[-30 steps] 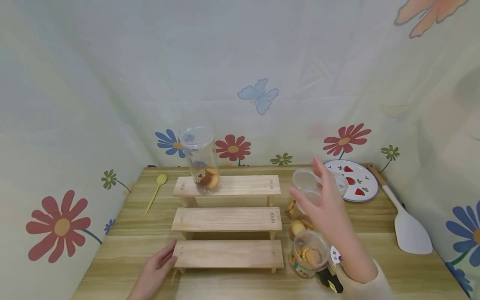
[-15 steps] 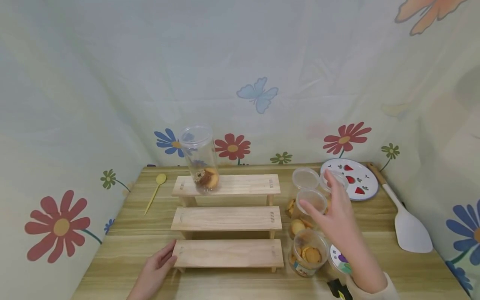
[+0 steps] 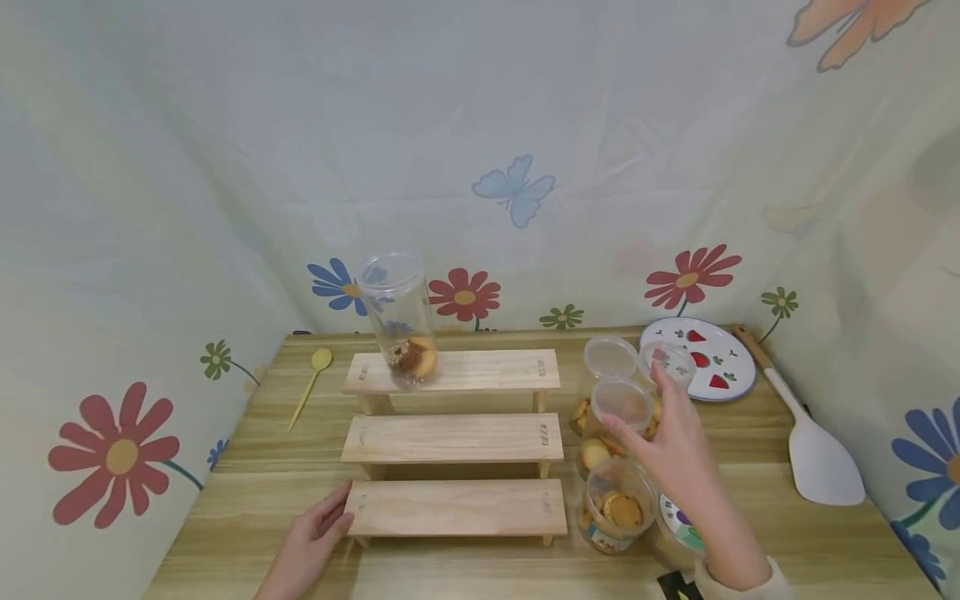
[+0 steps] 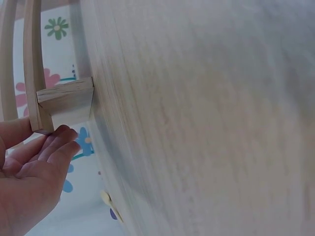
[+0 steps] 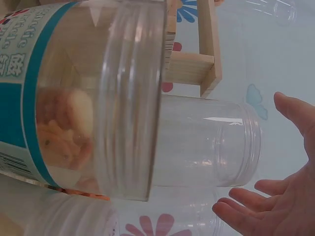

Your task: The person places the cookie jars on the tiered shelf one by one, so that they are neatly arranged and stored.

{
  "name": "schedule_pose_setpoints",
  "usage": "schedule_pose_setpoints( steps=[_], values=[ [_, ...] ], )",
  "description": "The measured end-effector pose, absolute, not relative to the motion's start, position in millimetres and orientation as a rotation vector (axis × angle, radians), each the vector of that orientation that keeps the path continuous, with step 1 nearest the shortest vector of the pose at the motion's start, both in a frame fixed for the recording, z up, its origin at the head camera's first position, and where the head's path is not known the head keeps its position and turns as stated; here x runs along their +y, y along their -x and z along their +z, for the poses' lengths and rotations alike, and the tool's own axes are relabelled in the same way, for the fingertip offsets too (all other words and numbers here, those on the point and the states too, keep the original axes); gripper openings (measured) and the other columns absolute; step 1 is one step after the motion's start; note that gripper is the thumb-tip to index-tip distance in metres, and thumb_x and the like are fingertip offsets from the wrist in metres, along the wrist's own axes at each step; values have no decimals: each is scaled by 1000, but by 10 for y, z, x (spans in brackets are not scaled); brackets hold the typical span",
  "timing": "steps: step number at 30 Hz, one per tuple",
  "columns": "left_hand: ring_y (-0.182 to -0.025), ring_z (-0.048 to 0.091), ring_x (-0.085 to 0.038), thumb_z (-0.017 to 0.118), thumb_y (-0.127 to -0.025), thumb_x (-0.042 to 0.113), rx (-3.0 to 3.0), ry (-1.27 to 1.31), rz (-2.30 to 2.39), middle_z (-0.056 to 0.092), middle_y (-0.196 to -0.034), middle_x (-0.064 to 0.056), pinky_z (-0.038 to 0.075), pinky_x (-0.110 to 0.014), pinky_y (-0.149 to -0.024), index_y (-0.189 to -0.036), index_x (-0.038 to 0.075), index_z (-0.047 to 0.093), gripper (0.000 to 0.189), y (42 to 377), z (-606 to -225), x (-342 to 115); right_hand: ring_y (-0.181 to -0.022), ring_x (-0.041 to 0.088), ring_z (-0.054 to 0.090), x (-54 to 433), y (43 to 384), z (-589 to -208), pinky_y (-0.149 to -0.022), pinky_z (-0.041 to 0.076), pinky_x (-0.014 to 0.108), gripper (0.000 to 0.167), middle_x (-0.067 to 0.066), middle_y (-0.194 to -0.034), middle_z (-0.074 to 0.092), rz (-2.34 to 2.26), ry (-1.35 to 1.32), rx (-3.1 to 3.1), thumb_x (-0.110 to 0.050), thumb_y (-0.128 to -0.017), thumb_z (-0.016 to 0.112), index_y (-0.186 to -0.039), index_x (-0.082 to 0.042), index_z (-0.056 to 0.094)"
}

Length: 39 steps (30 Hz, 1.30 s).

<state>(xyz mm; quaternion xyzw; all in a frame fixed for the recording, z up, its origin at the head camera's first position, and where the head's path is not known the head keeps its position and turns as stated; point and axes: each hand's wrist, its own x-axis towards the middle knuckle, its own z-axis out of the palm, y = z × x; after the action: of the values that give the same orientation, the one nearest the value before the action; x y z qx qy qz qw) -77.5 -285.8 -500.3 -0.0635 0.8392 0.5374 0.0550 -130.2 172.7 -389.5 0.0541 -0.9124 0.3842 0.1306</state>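
My left hand (image 3: 303,542) grips the left end of the lowest tier of a wooden step stand (image 3: 457,508). In the left wrist view the thumb and fingers lie on either side of the board end (image 4: 42,120). My right hand (image 3: 675,442) hovers over clear plastic jars of cookies, thumb and fingers spread, its fingers apart from the jars in the right wrist view. Nearest in the head view is the middle jar (image 3: 622,404); a labelled jar (image 3: 611,533) stands in front. Two more jars, the left (image 3: 611,357) and right (image 3: 667,364), stand behind.
A tall clear jar (image 3: 397,312) with cookies stands on the top tier. A yellow spoon (image 3: 307,387) lies left. A watermelon-patterned plate (image 3: 738,367) and a white spatula (image 3: 825,458) lie right. A round printed lid-like disc (image 3: 681,521) and a black object (image 3: 678,586) are partly hidden.
My right hand has moved right and lower over the jars, bringing the jar tops and the printed disc more into view. My left hand has stayed at the stand.
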Motion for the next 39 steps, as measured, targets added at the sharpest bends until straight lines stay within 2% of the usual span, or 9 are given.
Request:
schedule_pose_setpoints(
  steps=[6,12,19,23,31,39],
  values=[
    [-128,42,-31,56,-99,9,2558,142,1669,37,-146,-21,41,-22,-97,-141,-8,40,48,763,-5037,-2880,-128,45,35,1730,1307,-3970,-97,34,66,103,26,-149,27,1163,-136,-2687,-51,-84,70,-154,-4,10],
    [-130,40,-32,55,-99,10,2547,144,1653,35,-147,-21,41,-27,-99,-142,-8,38,49,768,-5056,-2897,-128,44,35,1723,1297,-4031,-98,34,65,102,28,-147,28,1196,-136,-2695,-49,-84,71,-153,-4,11],
    [-130,40,-32,54,-99,9,2537,162,1658,35,-148,-21,41,-27,-99,-142,-7,38,49,775,-5048,-2885,-117,41,44,1720,1316,-4070,-90,45,57,97,29,-140,33,1234,-173,-2679,-41,-85,74,-151,1,17],
    [-130,41,-33,54,-100,10,2544,175,1639,36,-148,-21,41,-30,-99,-142,-7,39,48,782,-5045,-2883,-117,43,44,1725,1325,-4078,-90,45,57,92,30,-142,31,1241,-187,-2683,-37,-87,72,-149,3,18],
    [-129,42,-34,55,-99,10,2565,152,1626,36,-147,-22,42,-29,-99,-142,-8,39,48,777,-5052,-2893,-119,45,46,1725,1325,-4077,-91,45,57,89,30,-142,33,1277,-176,-2694,-39,-89,69,-150,2,18],
    [-129,41,-32,54,-99,9,2554,163,1632,36,-147,-21,42,-28,-99,-142,-7,39,48,790,-5055,-2885,-108,42,52,1735,1323,-4099,-85,49,54,87,29,-138,39,1235,-166,-2681,-39,-89,70,-148,2,22]
  ],
)
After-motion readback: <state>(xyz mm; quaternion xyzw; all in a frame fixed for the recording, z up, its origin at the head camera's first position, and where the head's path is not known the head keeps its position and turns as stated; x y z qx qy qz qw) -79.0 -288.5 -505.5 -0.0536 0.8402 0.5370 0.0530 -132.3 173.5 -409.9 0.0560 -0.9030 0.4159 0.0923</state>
